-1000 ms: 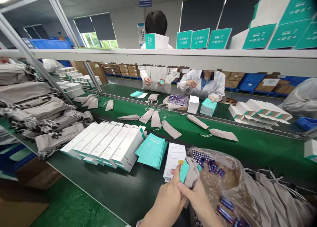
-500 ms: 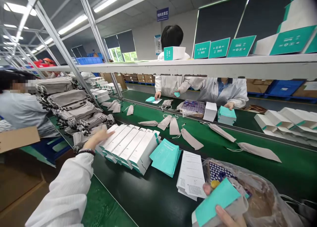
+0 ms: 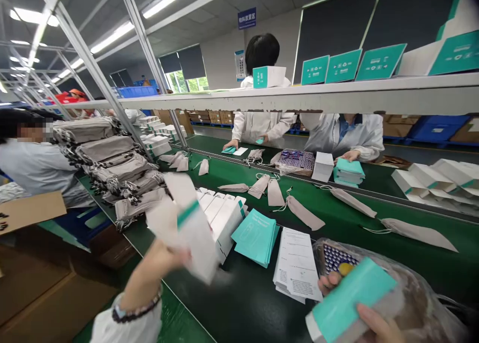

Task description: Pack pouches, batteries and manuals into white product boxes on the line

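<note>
Left hand (image 3: 157, 263): closed on a white box (image 3: 187, 228), blurred, lifted above the surface (image 3: 232, 303) beside the box row (image 3: 220, 216).
Right hand (image 3: 374, 323): fingers wrapped round a teal booklet (image 3: 352, 298) and grey pouch (image 3: 389, 308), low at right, over the bag.
Risk: the raised box looks loosely gripped by one end; it could slip, or clip the row and topple it. The one-handed bundle could slide apart.
Bag (image 3: 411, 288): clear plastic, batteries (image 3: 335, 257) inside.
Far tray (image 3: 295, 159): more batteries, it seems.
Rack (image 3: 105, 153): stacked grey pouches.
</note>
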`<state>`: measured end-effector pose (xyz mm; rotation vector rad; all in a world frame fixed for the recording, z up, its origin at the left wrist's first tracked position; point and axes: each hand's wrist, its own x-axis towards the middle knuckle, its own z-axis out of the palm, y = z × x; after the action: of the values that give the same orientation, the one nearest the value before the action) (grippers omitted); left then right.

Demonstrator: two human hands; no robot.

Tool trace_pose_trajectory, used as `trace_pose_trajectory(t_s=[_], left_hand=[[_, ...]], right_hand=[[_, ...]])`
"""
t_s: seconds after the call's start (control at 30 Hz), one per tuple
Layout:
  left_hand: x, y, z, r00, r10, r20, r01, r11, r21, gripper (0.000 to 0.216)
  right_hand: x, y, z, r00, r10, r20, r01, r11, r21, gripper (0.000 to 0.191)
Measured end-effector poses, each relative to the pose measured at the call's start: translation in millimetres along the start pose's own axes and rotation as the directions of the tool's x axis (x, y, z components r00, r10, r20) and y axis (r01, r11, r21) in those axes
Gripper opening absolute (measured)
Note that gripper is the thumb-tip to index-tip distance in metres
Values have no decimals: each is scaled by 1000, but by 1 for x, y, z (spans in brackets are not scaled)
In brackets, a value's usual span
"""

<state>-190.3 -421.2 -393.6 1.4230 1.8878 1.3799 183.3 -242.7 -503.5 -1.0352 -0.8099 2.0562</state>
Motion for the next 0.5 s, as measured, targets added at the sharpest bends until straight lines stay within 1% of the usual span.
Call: trace_pose_trajectory(t_s=[0.03,0.07,0.1,0.13,0.2,0.23,0.3,0.37,0.4,0.5], left_hand=[[-10,2,30,959,102,263,-40,972,-233,87],[-17,3,59,891,179,417,-21,934,-355,83],[-21,4,88,838,230,495,-8,913,-409,83],[-24,5,116,807,259,531,3,896,-443,86],[-25,6,161,804,265,532,43,866,-498,101],[-26,6,178,812,262,522,53,857,-513,107],[-27,2,204,831,251,496,58,848,-527,111],[-31,-5,218,856,219,468,84,834,-545,112],[-33,-9,223,867,191,460,120,816,-566,113],[-37,-21,231,905,84,417,237,715,-658,112]], right_hand=[[-2,-2,11,1000,-16,17,15,1000,21,54],[-2,-3,24,998,-51,32,50,998,33,54],[-1,-4,36,995,-97,37,96,995,28,53],[1,-4,47,988,-151,30,151,989,7,49],[6,-3,65,974,-228,12,228,973,-35,42],[9,-2,70,967,-253,4,253,966,-44,39],[12,0,77,963,-269,-22,268,963,-35,36],[11,2,78,971,-238,-32,239,971,11,38],[11,3,77,975,-219,-26,220,974,53,39],[8,8,73,984,-180,12,175,968,180,41]])
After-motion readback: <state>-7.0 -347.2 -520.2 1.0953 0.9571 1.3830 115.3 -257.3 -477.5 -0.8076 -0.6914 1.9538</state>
